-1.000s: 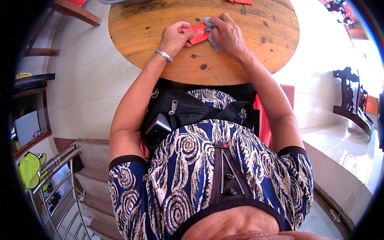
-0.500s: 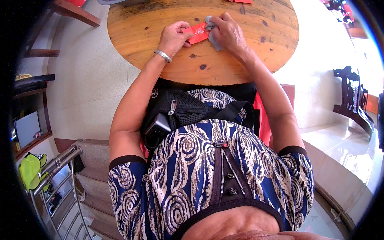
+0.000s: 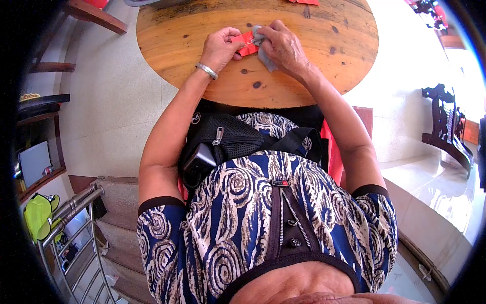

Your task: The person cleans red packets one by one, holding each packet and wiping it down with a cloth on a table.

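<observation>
Over the wooden table, my left hand (image 3: 220, 48) grips the left end of a small red packet (image 3: 247, 46) between thumb and fingers. The packet looks like a red envelope with a pale printed mark, which is partly covered. A grey cloth (image 3: 266, 58) is bunched in my right hand (image 3: 285, 48), its fingers closed on it. Part of the cloth lies across the right end of the red envelope, and a loose corner hangs toward me.
The oval wooden table (image 3: 212, 83) has another red item (image 3: 305, 2) and a grey container (image 3: 154, 2) at its far edge. A black bag (image 3: 223, 139) sits on my lap. Stairs with a metal railing (image 3: 76, 205) descend at lower left; a dark carved chair (image 3: 448, 126) stands right.
My right hand has slid the cloth leftward over the red envelope, covering more of it. My left hand has stayed in place with its grip.
</observation>
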`<state>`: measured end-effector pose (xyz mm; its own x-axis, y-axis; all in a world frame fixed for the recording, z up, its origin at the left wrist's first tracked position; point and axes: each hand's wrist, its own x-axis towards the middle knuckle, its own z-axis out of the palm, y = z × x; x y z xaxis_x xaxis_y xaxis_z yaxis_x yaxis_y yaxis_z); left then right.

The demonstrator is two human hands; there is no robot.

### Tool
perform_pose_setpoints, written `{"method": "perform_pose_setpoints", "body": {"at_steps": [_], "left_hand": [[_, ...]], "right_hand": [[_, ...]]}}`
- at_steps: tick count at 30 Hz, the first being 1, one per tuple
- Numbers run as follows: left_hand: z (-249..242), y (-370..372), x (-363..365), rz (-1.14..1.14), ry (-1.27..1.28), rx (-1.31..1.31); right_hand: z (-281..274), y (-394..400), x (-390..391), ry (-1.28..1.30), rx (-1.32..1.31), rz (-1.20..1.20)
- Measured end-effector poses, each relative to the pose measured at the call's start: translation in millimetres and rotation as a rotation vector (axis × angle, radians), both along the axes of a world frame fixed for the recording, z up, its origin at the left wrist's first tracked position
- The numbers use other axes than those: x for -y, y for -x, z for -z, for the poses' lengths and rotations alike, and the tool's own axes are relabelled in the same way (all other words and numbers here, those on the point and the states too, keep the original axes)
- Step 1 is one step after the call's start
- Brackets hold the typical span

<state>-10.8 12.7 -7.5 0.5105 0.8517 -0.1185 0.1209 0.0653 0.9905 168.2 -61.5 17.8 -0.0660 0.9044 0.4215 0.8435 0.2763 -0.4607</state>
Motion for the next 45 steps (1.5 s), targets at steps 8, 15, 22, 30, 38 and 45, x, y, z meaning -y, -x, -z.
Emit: {"method": "perform_pose_setpoints", "body": {"at_steps": [8,15,22,30,38,45], "left_hand": [[0.6,-0.2,0.3,-0.011,-0.028,-0.031],[1.7,0.5,-0.5,-0.002,-0.027,-0.036],[2.4,0.9,-1.4,0.014,-0.002,-0.014],[1.0,0.8,-0.5,0.021,0.004,0.006],[3.0,0.0,-1.5,0.022,0.020,0.018],[0.2,0.0,-0.5,0.027,0.032,0.025]], "right_hand": [[-5.1,1.7,3.4,0.035,0.000,-0.057],[-7.0,2.6,5.1,0.056,-0.024,-0.102],[-5.1,1.8,5.0,0.077,-0.008,-0.161],[-5.0,3.2,6.3,0.065,-0.042,-0.216],[-5.5,4.5,7.4,0.068,-0.076,-0.256],[-15.2,10.8,11.7,0.061,0.029,-0.214]]}}
